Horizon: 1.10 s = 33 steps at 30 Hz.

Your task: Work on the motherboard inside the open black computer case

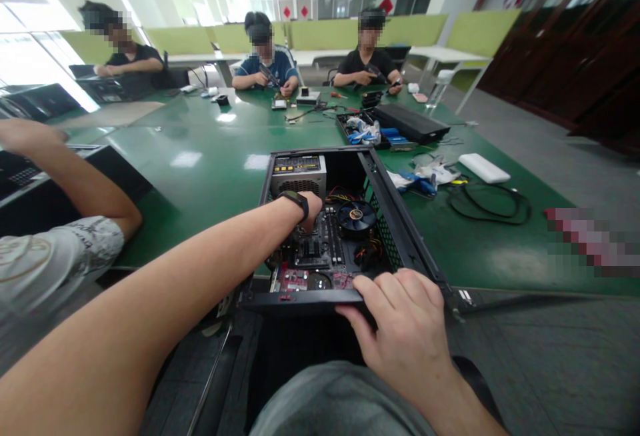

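An open black computer case (406, 229) lies on its side at the near edge of the green table. Inside are a power supply (300, 176) at the far left, a round fan (357, 217), a dark motherboard (313, 247) and a red circuit board (296, 279) near the front. My left hand (313, 209) reaches into the case over the motherboard, beside the power supply; its fingertips are hidden. The fingers of my right hand (403, 309) wrap over the case's near edge, with the thumb below.
Gloves (427, 175), a white box (484, 168) and a black cable (487, 213) lie on the green table (210, 156) to the right. A neighbour's arm (85, 179) and another case (113, 173) are at left. Three people sit across the table, near a black tray (345, 131).
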Tool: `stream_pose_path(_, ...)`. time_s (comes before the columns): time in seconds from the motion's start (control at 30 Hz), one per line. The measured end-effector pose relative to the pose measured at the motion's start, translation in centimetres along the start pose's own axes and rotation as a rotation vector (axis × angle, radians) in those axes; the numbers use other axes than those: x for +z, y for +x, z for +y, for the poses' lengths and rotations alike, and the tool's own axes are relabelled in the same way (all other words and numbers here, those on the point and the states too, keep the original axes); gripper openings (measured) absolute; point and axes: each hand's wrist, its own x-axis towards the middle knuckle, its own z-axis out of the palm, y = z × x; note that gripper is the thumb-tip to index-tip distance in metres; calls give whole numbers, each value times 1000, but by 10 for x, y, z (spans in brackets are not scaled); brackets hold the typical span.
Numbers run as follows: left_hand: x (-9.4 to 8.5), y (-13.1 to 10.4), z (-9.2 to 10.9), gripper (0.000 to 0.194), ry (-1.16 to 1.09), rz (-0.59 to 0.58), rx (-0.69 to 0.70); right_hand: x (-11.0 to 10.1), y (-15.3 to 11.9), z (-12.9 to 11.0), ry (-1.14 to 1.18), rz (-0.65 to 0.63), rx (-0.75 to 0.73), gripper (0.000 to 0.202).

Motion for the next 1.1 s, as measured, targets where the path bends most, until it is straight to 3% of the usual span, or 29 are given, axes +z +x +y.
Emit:
stream_pose_path(0.8, -4, -3, 4, 51, 18, -12, 26, -1, -3, 1, 9, -12, 2, 22)
stream_pose_path(1.1, 2, 0, 2, 49, 20, 10, 19, 1, -3, 1, 7, -17, 4, 25)
